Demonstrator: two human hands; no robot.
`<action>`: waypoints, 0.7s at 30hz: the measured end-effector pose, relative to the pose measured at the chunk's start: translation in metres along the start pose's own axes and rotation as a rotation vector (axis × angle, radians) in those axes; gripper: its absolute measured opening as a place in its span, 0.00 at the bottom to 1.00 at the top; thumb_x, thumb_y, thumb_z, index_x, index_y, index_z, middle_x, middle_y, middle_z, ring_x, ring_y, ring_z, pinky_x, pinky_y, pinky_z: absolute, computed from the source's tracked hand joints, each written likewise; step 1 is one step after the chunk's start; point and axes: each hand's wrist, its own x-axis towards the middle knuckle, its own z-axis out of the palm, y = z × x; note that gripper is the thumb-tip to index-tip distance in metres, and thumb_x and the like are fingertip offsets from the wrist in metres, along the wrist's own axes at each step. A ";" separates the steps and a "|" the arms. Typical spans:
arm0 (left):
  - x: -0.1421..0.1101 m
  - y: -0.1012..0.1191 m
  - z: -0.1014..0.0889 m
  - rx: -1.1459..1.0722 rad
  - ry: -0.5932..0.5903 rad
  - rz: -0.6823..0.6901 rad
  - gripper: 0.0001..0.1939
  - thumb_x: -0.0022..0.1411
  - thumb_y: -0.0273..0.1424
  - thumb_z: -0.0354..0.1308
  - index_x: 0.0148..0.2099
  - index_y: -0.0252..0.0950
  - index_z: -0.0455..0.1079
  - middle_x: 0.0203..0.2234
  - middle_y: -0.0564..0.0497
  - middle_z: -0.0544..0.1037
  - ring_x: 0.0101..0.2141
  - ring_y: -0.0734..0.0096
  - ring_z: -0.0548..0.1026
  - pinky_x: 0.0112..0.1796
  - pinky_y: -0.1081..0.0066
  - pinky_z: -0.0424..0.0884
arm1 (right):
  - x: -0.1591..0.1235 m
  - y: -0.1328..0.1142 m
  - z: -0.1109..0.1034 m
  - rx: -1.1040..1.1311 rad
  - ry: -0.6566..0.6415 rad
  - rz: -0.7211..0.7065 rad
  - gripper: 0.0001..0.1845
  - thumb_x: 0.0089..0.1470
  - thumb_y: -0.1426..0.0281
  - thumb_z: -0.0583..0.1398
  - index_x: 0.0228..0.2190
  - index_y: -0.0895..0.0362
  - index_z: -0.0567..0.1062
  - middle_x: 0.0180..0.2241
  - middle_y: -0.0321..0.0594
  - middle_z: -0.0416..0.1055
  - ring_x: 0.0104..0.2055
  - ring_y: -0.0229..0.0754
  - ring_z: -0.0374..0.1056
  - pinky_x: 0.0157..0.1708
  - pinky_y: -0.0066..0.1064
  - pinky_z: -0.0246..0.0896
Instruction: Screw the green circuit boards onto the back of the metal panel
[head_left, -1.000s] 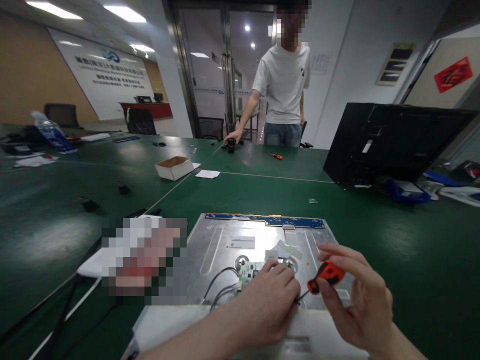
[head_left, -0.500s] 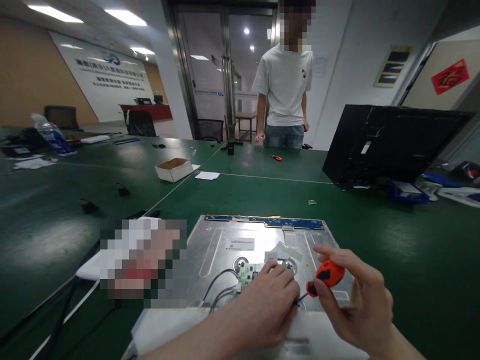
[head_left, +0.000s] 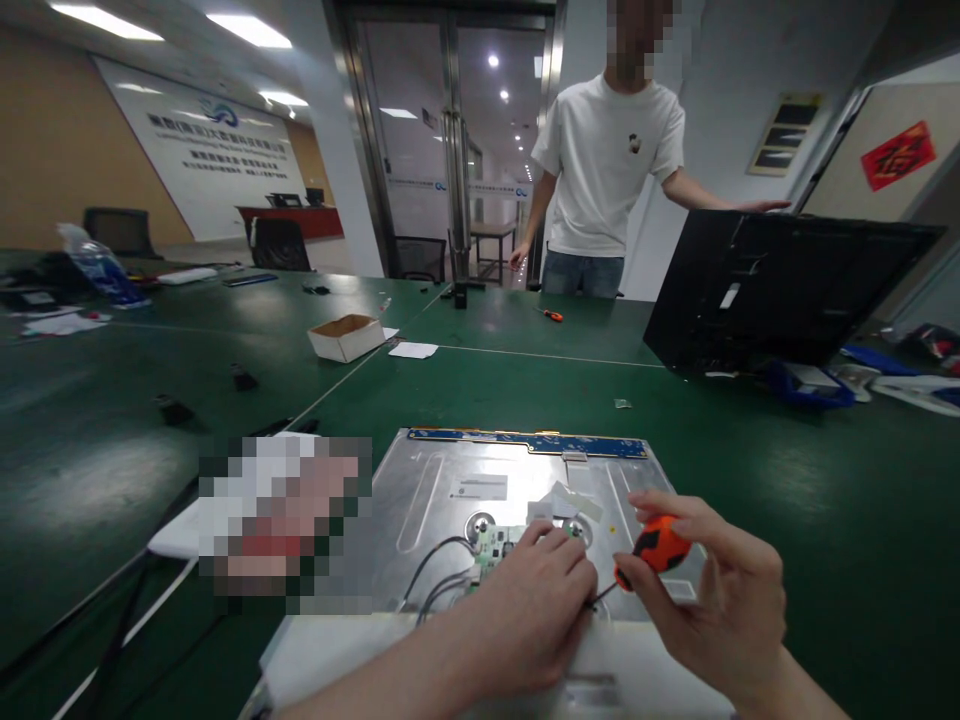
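Observation:
A silver metal panel (head_left: 427, 560) lies flat before me, with a narrow blue board (head_left: 480, 440) along its far edge. My left hand (head_left: 536, 600) presses over a green circuit board (head_left: 491, 545) on the panel, its fingers bent across the board and the fingertips partly hidden. Black cables (head_left: 429, 572) run out from the board's left side. In my right hand (head_left: 720, 590) is an orange and black screwdriver (head_left: 664, 545), pinched at the handle. Its thin shaft slants down to the left, and its tip ends beside my left hand, where the contact point is hidden.
Across the green table (head_left: 525, 375) a person in a white shirt (head_left: 611, 170) touches a large black screen panel (head_left: 787, 290). A white box (head_left: 345, 338), another screwdriver (head_left: 551, 315) and a blue tray (head_left: 810, 385) also stand there. Cables (head_left: 120, 610) trail at left.
The person opposite has moved to the right and placed one hand on top of the black screen panel. My hands and the screwdriver stay nearly where they were.

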 end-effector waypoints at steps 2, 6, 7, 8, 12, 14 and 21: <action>0.000 0.000 0.000 -0.001 0.006 0.006 0.10 0.65 0.27 0.55 0.49 0.35 0.67 0.44 0.45 0.74 0.46 0.57 0.70 0.55 0.57 0.60 | 0.000 -0.001 0.001 0.010 0.015 0.019 0.31 0.50 0.81 0.65 0.53 0.56 0.62 0.46 0.46 0.74 0.44 0.45 0.75 0.40 0.37 0.74; 0.000 -0.001 0.000 0.014 0.006 0.018 0.09 0.66 0.28 0.54 0.49 0.35 0.66 0.44 0.44 0.74 0.46 0.57 0.70 0.54 0.57 0.61 | 0.001 -0.001 0.001 -0.006 -0.013 -0.010 0.28 0.52 0.80 0.63 0.53 0.56 0.63 0.47 0.48 0.74 0.44 0.46 0.75 0.41 0.39 0.74; -0.001 -0.001 0.001 0.017 0.007 0.019 0.09 0.66 0.28 0.53 0.49 0.35 0.65 0.45 0.44 0.74 0.46 0.56 0.70 0.54 0.56 0.61 | 0.000 -0.001 0.000 -0.024 -0.011 -0.017 0.27 0.52 0.79 0.63 0.52 0.56 0.63 0.47 0.48 0.73 0.45 0.46 0.74 0.41 0.39 0.74; -0.001 -0.001 0.001 0.019 0.009 0.018 0.10 0.66 0.28 0.53 0.49 0.35 0.65 0.45 0.44 0.74 0.47 0.56 0.70 0.54 0.56 0.61 | 0.000 -0.001 0.000 -0.052 -0.006 -0.019 0.26 0.53 0.79 0.63 0.52 0.56 0.64 0.47 0.48 0.73 0.46 0.47 0.74 0.41 0.39 0.74; 0.000 -0.001 0.003 0.022 0.026 0.026 0.12 0.65 0.27 0.54 0.51 0.35 0.65 0.47 0.44 0.74 0.48 0.56 0.70 0.55 0.57 0.60 | -0.002 -0.001 -0.002 -0.157 -0.007 -0.033 0.24 0.54 0.79 0.61 0.52 0.56 0.68 0.48 0.48 0.73 0.48 0.47 0.73 0.42 0.38 0.74; 0.000 -0.001 0.003 0.021 0.030 0.031 0.12 0.65 0.27 0.54 0.51 0.35 0.65 0.46 0.44 0.74 0.48 0.57 0.70 0.55 0.57 0.60 | -0.002 -0.001 -0.003 -0.145 -0.037 -0.039 0.25 0.55 0.80 0.59 0.54 0.58 0.68 0.49 0.50 0.73 0.50 0.48 0.73 0.44 0.40 0.73; 0.000 0.000 -0.001 0.012 0.008 0.011 0.07 0.66 0.27 0.53 0.47 0.36 0.66 0.42 0.46 0.74 0.45 0.57 0.71 0.53 0.57 0.62 | -0.003 0.000 -0.001 -0.010 -0.006 0.009 0.30 0.50 0.79 0.65 0.53 0.55 0.64 0.46 0.48 0.75 0.45 0.48 0.76 0.41 0.41 0.75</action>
